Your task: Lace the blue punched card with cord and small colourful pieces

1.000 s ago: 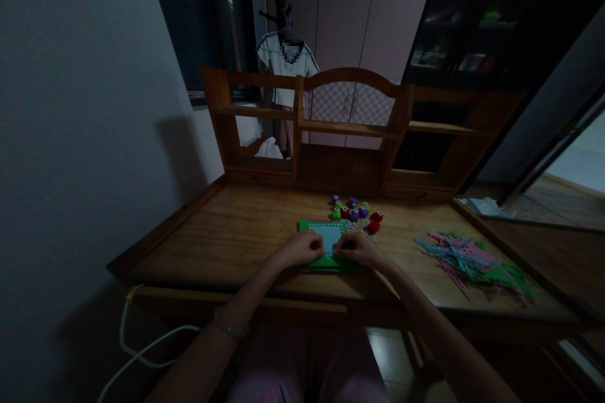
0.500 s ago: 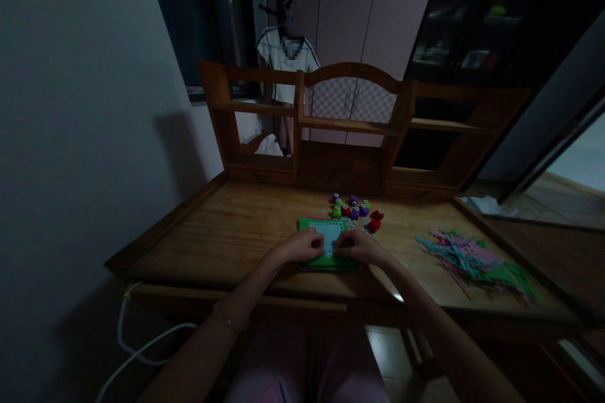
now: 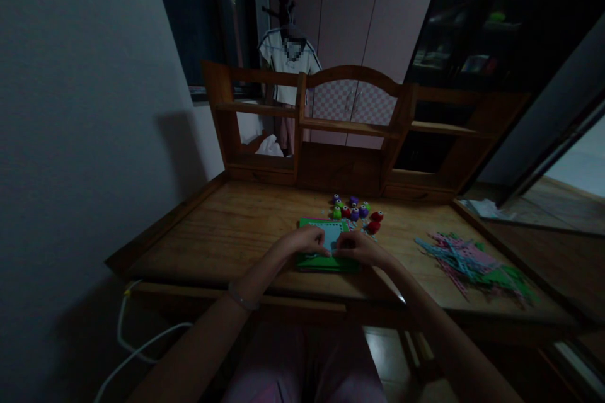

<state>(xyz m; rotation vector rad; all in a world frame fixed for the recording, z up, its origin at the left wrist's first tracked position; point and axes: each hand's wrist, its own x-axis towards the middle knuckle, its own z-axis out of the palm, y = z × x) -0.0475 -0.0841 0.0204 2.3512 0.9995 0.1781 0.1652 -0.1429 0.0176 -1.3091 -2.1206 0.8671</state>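
A stack of green sheets (image 3: 347, 264) lies near the desk's front edge, with a light blue piece (image 3: 332, 234) with a perforated-looking border on top. My left hand (image 3: 307, 240) rests on the left part of the blue piece, its fingers bent together. On the right part, my right hand (image 3: 353, 247) has its fingers curled and pinched. The fingertips of both hands are close together near the lower edge of the blue piece. Whatever lies between the fingers is too small and dark to make out.
Several small red, green and purple owl-like figures (image 3: 355, 213) stand just behind the stack. On the desk's right side is a loose pile of pink, blue and green strips (image 3: 466, 258). A wooden shelf unit (image 3: 350, 126) borders the back.
My left hand has shifted slightly to the right, its fingertips nearer my right hand. My right hand has hardly moved. The view has shifted a little.
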